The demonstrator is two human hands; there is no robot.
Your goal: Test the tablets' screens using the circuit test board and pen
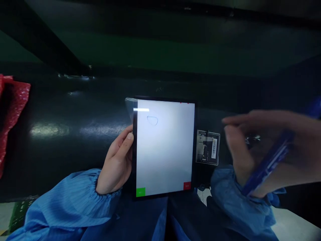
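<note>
My left hand [117, 159] is closed on the left edge of a lit display panel [165, 147], thumb in front. The panel stands tilted towards me, its screen white with a green square at bottom left and a red one at bottom right. A thin blue loop is drawn near its top left, and clear film sticks out at the upper left corner. Out to the right, blurred by motion, my right hand [271, 147] holds a blue marker [269, 164] slanting across it. Thumb and forefinger point at the panel without touching it.
A small circuit board [208, 147] with a barcode label shows just right of the panel. Red bubble wrap [13, 107] lies at the far left of the dark glossy bench [62, 140]. A dark bar [45, 36] slants down to the bench at upper left.
</note>
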